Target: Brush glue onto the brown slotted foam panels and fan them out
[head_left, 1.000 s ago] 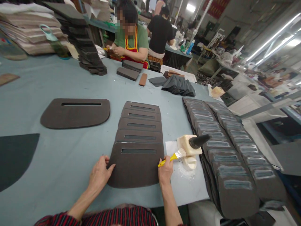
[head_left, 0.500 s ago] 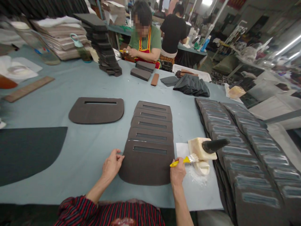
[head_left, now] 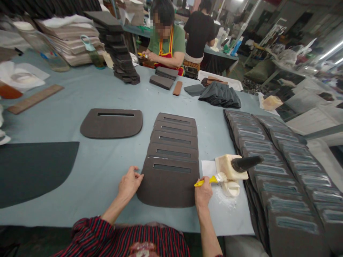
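- Centrally, at six o'clock, a brown felt panel (head_left: 167, 187) with a cut slot, nearest in an overlapping row of five.
- Left hand (head_left: 130, 184): fingers (head_left: 138, 174) released, tips at the panel's edge.
- Right hand (head_left: 203, 192): fingers (head_left: 199, 187) clenched around a yellow-handled brush (head_left: 207, 181), bristles against a cream container (head_left: 227, 167).
- Pale blue surface (head_left: 66, 171): more slotted panels (head_left: 281, 178), overlapped, at three o'clock.
- Room: a seated, aproned co-worker (head_left: 166, 43) at twelve o'clock.

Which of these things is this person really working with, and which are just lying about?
Working with:
yellow-handled brush in the right hand
overlapped slotted dark panels by the left hand
cream block with black cone

Lying about:
wooden strip
lone slotted panel
bottle
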The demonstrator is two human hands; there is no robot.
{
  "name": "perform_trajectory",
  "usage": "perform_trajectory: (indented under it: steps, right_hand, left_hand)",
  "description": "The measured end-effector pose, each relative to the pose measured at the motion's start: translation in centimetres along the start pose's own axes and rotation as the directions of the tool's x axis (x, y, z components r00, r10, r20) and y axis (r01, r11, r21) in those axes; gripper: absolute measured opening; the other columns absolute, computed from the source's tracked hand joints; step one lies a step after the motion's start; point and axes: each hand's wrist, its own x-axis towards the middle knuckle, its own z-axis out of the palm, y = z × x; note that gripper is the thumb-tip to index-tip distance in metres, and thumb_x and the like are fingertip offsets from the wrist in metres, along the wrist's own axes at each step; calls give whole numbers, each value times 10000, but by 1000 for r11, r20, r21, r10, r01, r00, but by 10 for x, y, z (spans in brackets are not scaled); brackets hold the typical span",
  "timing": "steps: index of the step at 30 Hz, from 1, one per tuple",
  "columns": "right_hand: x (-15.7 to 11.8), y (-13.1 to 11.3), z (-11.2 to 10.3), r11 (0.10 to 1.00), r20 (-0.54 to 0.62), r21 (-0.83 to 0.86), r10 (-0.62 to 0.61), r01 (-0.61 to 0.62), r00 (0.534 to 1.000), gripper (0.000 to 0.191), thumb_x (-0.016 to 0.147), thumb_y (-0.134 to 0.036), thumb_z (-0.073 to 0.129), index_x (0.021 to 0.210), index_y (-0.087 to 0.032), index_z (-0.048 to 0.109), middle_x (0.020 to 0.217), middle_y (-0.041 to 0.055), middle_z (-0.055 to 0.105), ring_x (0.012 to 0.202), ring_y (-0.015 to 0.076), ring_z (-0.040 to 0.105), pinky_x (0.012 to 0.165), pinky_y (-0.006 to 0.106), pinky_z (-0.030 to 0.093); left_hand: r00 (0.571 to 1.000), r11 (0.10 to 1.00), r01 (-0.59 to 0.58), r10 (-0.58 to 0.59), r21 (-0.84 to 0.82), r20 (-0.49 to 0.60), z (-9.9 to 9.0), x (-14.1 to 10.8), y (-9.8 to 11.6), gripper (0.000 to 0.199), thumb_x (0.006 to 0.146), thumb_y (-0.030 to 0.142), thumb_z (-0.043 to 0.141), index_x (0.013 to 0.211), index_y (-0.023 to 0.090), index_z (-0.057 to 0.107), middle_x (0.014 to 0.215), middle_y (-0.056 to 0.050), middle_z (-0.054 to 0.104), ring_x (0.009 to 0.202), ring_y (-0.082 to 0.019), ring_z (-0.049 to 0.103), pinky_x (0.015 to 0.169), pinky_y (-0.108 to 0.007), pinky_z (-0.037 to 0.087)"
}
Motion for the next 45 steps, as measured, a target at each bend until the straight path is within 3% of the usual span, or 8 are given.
perform_trajectory:
  steps: [22,45]
  right_hand:
    - [0,2,6,999,8,-9,48,-48,999,105,902,-203,444,895,-180,546,729,13,520,599,136,453,566,252,272]
    - [-1,2,6,998,16,-35,58,-57,998,94,917,-226,458,923,-185,543,739,15,543,607,139,473,568,254,253]
  left_hand:
    - [1000,1000,-14,14,5,12,4,14,-16,343,797,451,543,1061,232,543,934,-38,742,932,-271,661,743,-345,442]
    - [1000,1000,-6,6,-18,0,3,11,-11,288,797,405,552,1019,223,554,869,-23,743,896,-245,670,698,-306,428]
